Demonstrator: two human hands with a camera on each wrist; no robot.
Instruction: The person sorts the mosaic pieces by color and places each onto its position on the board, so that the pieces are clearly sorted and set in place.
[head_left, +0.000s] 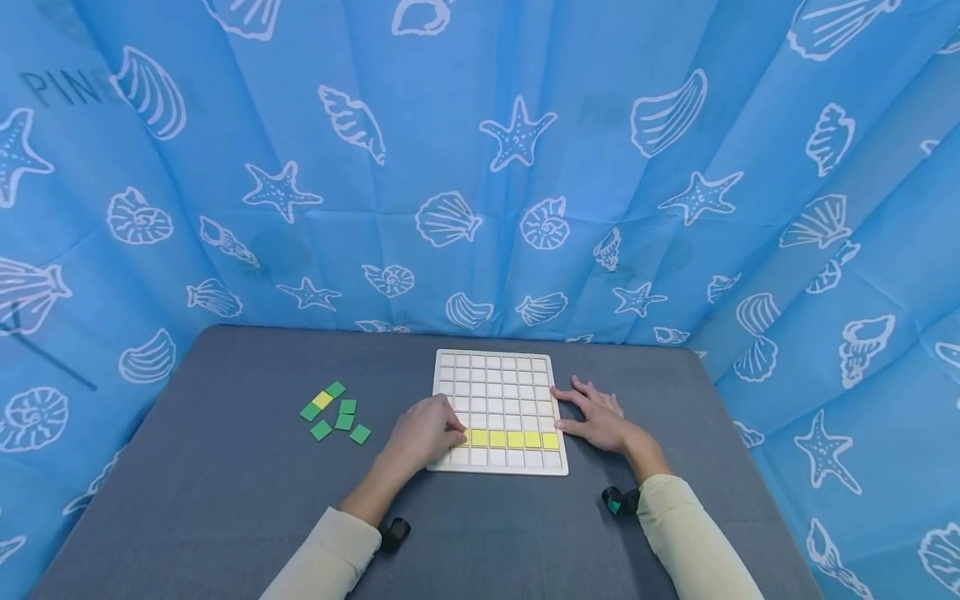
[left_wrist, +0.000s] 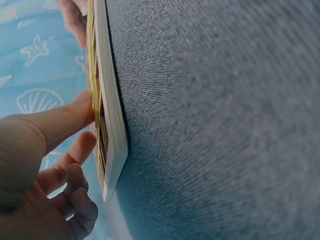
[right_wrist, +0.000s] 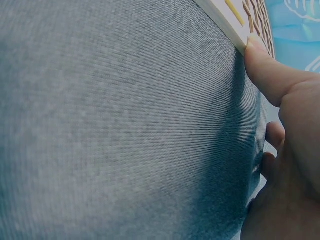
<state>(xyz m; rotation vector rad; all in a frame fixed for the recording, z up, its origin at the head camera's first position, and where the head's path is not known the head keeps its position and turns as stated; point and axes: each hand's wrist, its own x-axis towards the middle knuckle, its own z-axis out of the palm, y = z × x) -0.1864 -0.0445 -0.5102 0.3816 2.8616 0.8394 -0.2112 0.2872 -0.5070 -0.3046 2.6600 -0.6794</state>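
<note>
A white square board (head_left: pixel 498 468) with a grid of shallow cells lies on the table. One row near its front holds several yellow tiles (head_left: pixel 514 439). At the left end of that row, my left hand (head_left: pixel 426 433) pinches a yellow tile (left_wrist: pixel 95 107) between thumb and index finger, low over its cell. In the left wrist view this tile sits slightly tilted, and the other fingers are loosely bent. My right hand (head_left: pixel 600 419) rests along the board's right edge, fingers spread, with the thumb (right_wrist: pixel 257 55) touching the rim.
Left of the board lie several loose green tiles (head_left: pixel 360 434) and a single yellow tile (head_left: pixel 322 400). The dark grey table (head_left: pixel 225 500) meets a blue shell-patterned curtain (head_left: pixel 465 275) at the back and sides.
</note>
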